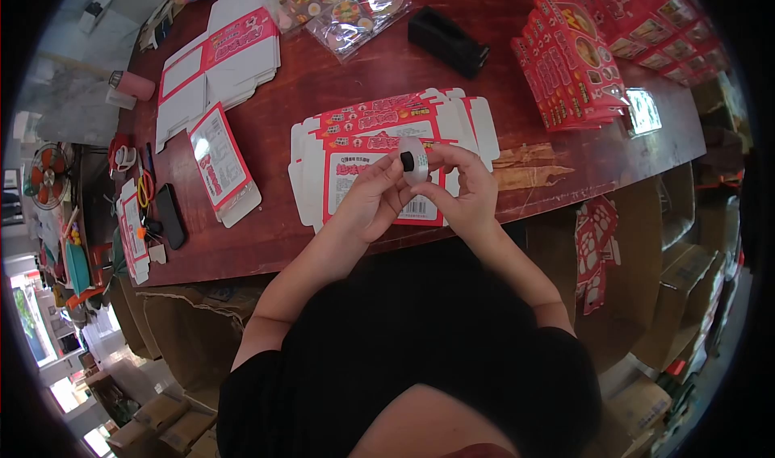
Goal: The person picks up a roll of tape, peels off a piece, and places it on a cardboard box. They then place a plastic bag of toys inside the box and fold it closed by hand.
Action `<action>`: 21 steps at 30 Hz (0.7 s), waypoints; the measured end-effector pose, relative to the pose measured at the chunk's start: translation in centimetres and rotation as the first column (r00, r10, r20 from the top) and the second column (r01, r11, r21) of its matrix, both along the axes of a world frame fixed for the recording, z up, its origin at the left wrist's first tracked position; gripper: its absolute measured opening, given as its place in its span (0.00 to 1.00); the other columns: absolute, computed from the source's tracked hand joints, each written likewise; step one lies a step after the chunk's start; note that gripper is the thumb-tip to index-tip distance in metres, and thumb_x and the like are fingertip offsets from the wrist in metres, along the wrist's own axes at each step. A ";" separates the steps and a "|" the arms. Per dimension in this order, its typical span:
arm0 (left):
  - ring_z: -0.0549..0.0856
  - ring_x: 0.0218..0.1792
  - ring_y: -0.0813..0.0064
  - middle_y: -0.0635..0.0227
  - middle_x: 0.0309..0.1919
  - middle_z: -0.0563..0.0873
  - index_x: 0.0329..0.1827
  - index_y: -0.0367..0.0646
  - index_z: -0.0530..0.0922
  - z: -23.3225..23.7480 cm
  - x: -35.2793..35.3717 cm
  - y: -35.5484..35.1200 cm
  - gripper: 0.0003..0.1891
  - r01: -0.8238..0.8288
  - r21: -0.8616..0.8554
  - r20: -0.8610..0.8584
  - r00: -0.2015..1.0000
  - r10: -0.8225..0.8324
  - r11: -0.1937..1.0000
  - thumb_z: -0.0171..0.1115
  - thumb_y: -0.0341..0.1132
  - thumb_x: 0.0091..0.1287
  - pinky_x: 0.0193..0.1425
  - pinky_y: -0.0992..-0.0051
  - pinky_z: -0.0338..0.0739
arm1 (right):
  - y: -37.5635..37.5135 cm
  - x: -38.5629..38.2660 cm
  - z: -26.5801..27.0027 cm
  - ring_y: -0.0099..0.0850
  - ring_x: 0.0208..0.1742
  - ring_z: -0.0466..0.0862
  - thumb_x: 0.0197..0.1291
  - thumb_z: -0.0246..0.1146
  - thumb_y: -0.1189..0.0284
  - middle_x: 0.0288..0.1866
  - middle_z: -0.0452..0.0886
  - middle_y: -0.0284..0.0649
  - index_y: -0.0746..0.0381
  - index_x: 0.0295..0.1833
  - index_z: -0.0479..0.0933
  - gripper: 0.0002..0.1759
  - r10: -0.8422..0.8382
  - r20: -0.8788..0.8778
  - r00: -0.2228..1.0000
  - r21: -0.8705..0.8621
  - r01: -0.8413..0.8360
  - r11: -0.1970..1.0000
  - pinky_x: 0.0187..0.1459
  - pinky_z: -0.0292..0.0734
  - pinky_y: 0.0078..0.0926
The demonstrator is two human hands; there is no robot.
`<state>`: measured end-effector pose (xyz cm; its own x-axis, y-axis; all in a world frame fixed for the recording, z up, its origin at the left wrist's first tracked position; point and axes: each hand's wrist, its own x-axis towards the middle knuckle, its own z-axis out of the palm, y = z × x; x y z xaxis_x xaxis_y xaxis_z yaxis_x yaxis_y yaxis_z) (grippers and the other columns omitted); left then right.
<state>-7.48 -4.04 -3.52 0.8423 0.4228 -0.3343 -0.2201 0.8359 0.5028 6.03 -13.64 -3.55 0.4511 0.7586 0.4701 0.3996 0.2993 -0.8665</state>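
Note:
Both my hands are raised over the printed cartons near the table's front edge. Between them is a small whitish roll [421,166], possibly of tape or stickers, with a dark oval patch at its left side. My left hand [374,200] pinches it from the left, fingers curled. My right hand [470,190] has its thumb and fingers closed on its right side. Beneath them lie flattened red-and-white cartons [343,171], overlapping in a stack, partly hidden by the hands.
Black tape dispenser-like block [448,42] lies behind. Red packed boxes [565,62] stand at the right. White-and-red flat cartons [218,62] and a single carton [222,163] are at left, near yellow-handled scissors [145,190] and a dark phone-like object [170,216]. Clear packets [359,18] lie at the back.

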 end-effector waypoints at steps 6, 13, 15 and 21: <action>0.79 0.51 0.77 0.65 0.50 0.79 0.60 0.37 0.69 -0.4 0.0 -0.1 0.19 -0.003 -0.021 0.006 1.000 0.003 1.000 0.53 0.38 0.71 0.55 0.76 0.76 | -0.1 -0.2 -0.2 0.25 0.38 0.82 0.45 0.74 0.76 0.38 0.82 0.36 0.61 0.53 0.72 0.27 0.019 -0.076 0.997 0.001 -0.019 1.000 0.41 0.75 0.24; 0.78 0.54 0.71 0.63 0.52 0.78 0.60 0.37 0.68 -0.3 0.0 0.0 0.19 0.010 0.008 0.031 0.999 -0.010 1.000 0.56 0.37 0.70 0.58 0.71 0.75 | -0.2 -0.2 0.0 0.26 0.39 0.81 0.43 0.74 0.76 0.39 0.82 0.36 0.60 0.53 0.73 0.28 0.014 -0.048 0.999 -0.006 -0.015 1.000 0.40 0.74 0.25; 0.78 0.55 0.70 0.63 0.53 0.77 0.60 0.38 0.68 0.0 0.0 0.2 0.20 0.005 0.082 0.020 1.000 -0.007 0.997 0.58 0.36 0.68 0.59 0.70 0.74 | -0.2 0.3 1.1 0.26 0.40 0.80 0.42 0.75 0.76 0.39 0.80 0.36 0.60 0.53 0.73 0.29 0.054 0.054 0.997 -0.057 -0.051 0.997 0.39 0.74 0.25; 0.77 0.55 0.71 0.62 0.54 0.77 0.62 0.39 0.68 0.5 -0.8 1.5 0.25 0.090 0.520 -0.090 0.995 -0.050 0.850 0.64 0.30 0.62 0.60 0.70 0.73 | -0.7 1.8 3.3 0.23 0.38 0.73 0.37 0.77 0.74 0.38 0.75 0.33 0.62 0.53 0.71 0.34 0.266 -0.123 0.956 -0.322 -0.292 0.900 0.41 0.68 0.21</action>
<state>-8.28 -2.50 -3.00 0.8588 0.4927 -0.1405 -0.1183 0.4574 0.8814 7.79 -14.37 -0.21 0.2215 0.9649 0.1413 0.2729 0.0778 -0.9589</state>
